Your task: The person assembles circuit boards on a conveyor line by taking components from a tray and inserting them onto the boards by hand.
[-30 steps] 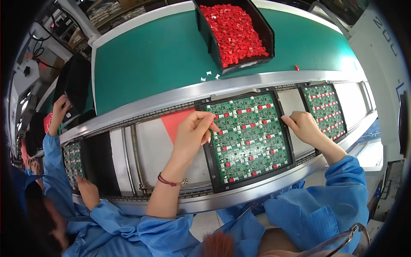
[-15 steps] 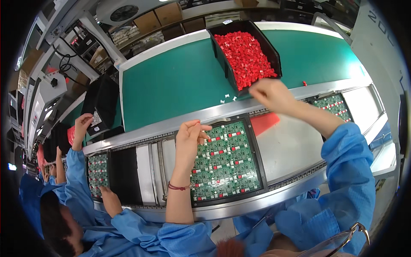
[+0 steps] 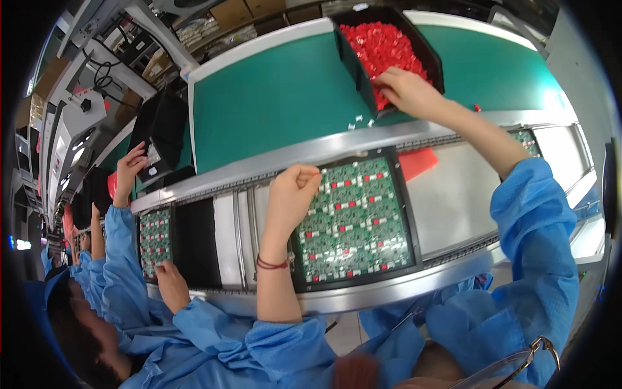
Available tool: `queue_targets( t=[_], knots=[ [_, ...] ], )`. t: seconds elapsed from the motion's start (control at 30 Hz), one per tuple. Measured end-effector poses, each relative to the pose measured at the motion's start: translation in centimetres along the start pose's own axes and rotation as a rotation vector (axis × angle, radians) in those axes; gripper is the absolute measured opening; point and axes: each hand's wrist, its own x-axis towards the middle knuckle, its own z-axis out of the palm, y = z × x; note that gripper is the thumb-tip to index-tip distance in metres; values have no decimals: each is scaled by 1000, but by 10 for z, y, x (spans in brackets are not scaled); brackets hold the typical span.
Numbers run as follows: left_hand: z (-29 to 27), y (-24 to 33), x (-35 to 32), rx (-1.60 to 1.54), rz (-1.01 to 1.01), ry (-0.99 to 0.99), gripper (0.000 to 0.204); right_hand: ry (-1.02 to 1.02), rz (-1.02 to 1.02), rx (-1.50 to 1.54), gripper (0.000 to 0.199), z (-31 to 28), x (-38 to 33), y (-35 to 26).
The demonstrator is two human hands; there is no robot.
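Observation:
My right hand [image 3: 407, 92] reaches into the near end of a black bin [image 3: 433, 61] heaped with small red connectors [image 3: 382, 48]. Its fingers are curled down, and the tips are among the red pieces, so what they grip is hidden. My left hand [image 3: 293, 198] is closed in a pinch above the upper left corner of a green circuit board panel [image 3: 356, 223]. A speck of red shows at its fingertips, apparently a small red connector. The panel sits in a black frame and carries rows of white and red connectors.
Several white connectors [image 3: 360, 121] and a red piece [image 3: 477, 108] lie on the green mat [image 3: 272, 107]. A red sheet [image 3: 416, 162] lies on the conveyor beside the frame. To the left, a co-worker's hands [image 3: 172, 285] work by another panel [image 3: 155, 240] and a black bin [image 3: 157, 129].
My right hand has moved up from the bin's near edge into the red connectors. My left hand's fingers have drawn together into a pinch over the panel's corner. The view has shifted slightly.

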Motion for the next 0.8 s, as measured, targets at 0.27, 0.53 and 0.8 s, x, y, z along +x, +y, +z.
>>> queue_targets(
  t=[0.27, 0.53, 0.8],
  knots=[
    [-5, -1, 3, 141, 5, -149, 15, 67, -17, -68, 15, 12, -1, 11],
    [-11, -11, -7, 304, -20, -270, 10, 6, 7, -65, 17, 6, -2, -3],
    [0, -21, -11, 521, 220, -216, 7, 112, 67, -108, 19, 9, -4, -6]
  ],
)
